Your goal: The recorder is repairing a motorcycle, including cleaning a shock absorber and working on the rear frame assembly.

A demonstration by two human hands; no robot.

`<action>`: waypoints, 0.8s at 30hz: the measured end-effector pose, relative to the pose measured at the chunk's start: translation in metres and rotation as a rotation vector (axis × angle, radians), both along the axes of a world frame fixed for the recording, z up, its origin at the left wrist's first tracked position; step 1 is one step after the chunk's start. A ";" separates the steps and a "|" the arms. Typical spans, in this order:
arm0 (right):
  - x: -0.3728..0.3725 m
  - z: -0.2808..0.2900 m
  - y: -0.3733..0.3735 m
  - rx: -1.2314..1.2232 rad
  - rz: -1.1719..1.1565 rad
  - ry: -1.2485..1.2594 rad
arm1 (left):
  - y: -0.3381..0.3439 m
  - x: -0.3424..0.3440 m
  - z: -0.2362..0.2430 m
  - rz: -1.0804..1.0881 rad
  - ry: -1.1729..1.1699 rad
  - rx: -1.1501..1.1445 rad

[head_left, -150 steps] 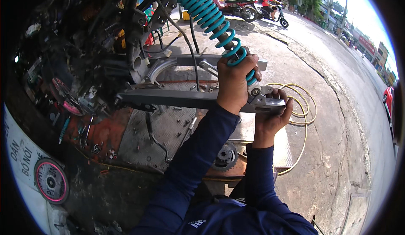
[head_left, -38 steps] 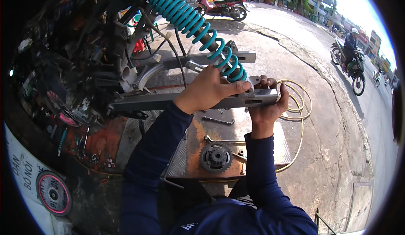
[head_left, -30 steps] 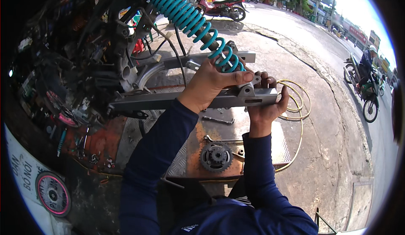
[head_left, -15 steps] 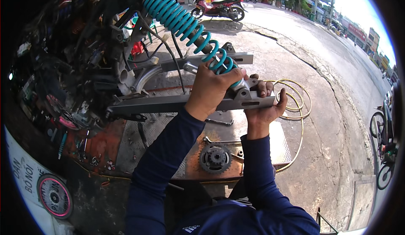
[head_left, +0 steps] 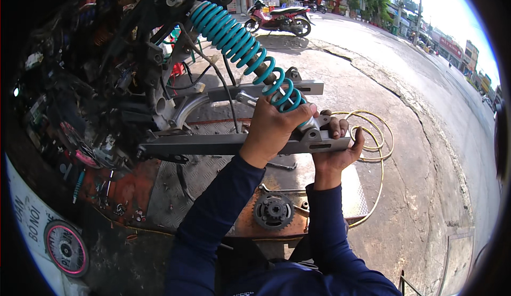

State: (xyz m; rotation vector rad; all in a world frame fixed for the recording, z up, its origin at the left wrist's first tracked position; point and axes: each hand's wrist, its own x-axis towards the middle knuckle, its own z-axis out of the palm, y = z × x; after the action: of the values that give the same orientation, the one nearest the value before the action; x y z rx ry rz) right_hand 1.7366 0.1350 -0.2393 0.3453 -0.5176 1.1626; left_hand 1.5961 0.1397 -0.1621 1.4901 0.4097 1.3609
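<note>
My left hand (head_left: 269,128) is closed round the bottom of a teal coil-spring shock (head_left: 223,30), its thumb across the lowest coils near a metal bracket. My right hand (head_left: 335,155) cups the right end of a grey swingarm rail (head_left: 202,145) from underneath, fingertips curled over its top beside the bracket. The shock slants up to the dark motorcycle frame (head_left: 136,56) at the upper left. Whether its lower eye sits inside the bracket is hard to see behind my fingers.
A metal work platform (head_left: 175,205) below holds a sprocket (head_left: 272,211), wrenches and small parts. A yellow hose (head_left: 380,142) lies coiled at the right. A pink-rimmed wheel (head_left: 66,247) is at lower left. A parked scooter (head_left: 279,22) and the street are beyond.
Since five seconds ago the shock's lower end, rail and my hands have shifted left and down in the picture, with my left thumb turned sideways. The passing riders have left the view.
</note>
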 end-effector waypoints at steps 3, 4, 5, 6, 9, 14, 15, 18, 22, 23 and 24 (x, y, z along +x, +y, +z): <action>0.005 -0.005 0.001 -0.019 -0.055 -0.086 | -0.001 -0.004 0.004 0.023 0.089 -0.024; 0.008 -0.008 -0.001 -0.049 -0.086 -0.155 | -0.001 -0.007 0.005 -0.014 0.069 0.032; 0.011 -0.009 -0.003 -0.094 -0.087 -0.185 | -0.003 -0.010 0.006 0.005 0.117 0.028; 0.013 -0.012 -0.006 -0.109 -0.091 -0.223 | -0.003 -0.016 0.009 -0.016 0.199 0.007; 0.023 -0.012 -0.014 -0.098 -0.207 -0.388 | -0.012 -0.045 0.008 -0.118 0.172 0.075; 0.040 0.002 -0.027 -0.209 -0.672 -0.958 | -0.059 -0.132 -0.043 -0.149 0.141 -0.057; 0.042 0.005 -0.028 -0.291 -0.763 -1.074 | -0.072 -0.152 -0.063 -0.191 0.201 -0.104; 0.042 0.007 -0.029 -0.434 -0.867 -1.232 | -0.102 -0.201 -0.136 0.210 0.407 -0.335; 0.043 -0.002 -0.031 -0.259 -0.872 -1.084 | -0.143 -0.242 -0.235 0.804 0.310 -0.530; 0.046 -0.005 -0.032 -0.172 -0.729 -0.982 | -0.154 -0.247 -0.253 0.779 0.284 -0.476; 0.049 -0.011 -0.034 -0.205 -0.797 -0.937 | -0.162 -0.249 -0.268 0.888 0.340 -0.494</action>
State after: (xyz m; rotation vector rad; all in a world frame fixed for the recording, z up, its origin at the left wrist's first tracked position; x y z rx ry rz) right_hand 1.7861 0.1007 -0.2505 -0.5942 -1.2001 0.5177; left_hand 1.3474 -0.0221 -0.4301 1.1335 1.6439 1.4817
